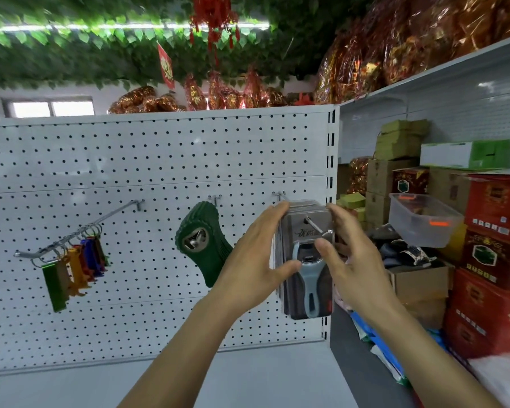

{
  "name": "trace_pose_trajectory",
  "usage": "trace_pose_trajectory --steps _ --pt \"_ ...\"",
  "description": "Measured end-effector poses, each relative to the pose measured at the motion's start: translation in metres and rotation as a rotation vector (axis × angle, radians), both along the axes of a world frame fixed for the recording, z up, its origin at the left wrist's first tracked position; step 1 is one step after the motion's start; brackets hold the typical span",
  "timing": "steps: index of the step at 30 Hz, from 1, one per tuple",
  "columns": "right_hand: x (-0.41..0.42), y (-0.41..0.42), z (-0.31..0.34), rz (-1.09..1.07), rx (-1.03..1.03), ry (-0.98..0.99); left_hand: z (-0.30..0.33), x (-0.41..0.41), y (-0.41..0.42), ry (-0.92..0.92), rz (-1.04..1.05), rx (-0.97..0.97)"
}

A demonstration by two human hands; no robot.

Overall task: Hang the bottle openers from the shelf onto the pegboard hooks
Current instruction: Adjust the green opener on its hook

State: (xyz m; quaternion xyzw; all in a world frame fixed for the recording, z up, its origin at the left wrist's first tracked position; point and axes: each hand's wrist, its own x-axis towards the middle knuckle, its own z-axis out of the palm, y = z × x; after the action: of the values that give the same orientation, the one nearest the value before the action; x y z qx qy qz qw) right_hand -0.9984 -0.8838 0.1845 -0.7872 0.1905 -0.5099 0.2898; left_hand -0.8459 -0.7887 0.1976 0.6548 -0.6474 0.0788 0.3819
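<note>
Both hands hold a stack of carded bottle openers point(306, 260) at the right edge of the pegboard point(159, 160). The left hand point(256, 260) clamps the stack's left side, fingers over the top, thumb on the front. The right hand point(348, 260) clamps the right side, thumb pressed on the front card. The stack sits on the right hook point(280, 195), whose tip shows through the card's hang hole, so the stack looks threaded on but not released.

2 other hooks are loaded: coloured keyring openers point(71, 266) on the long left hook point(80, 228), and a dark green foot-shaped opener point(203, 242) on the middle one.

Risks, judged: rear cards may not all be threaded, since their holes are hidden; letting go early would drop them toward the shelf point(248, 378) below. A hard push could bend the cards or lever the hook out of the board.
</note>
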Motion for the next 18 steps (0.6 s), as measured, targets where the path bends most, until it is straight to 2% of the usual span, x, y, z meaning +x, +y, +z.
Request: trace_pose_trajectory --steps 11,18 --pt "-0.002 0.005 0.001 -0.007 -0.002 -0.055 -0.002 -0.006 0.005 0.093 -0.066 -0.021" --pt "-0.008 0.006 -0.002 0.002 0.012 -0.053 -0.005 -0.010 0.011 0.085 -0.060 -0.011"
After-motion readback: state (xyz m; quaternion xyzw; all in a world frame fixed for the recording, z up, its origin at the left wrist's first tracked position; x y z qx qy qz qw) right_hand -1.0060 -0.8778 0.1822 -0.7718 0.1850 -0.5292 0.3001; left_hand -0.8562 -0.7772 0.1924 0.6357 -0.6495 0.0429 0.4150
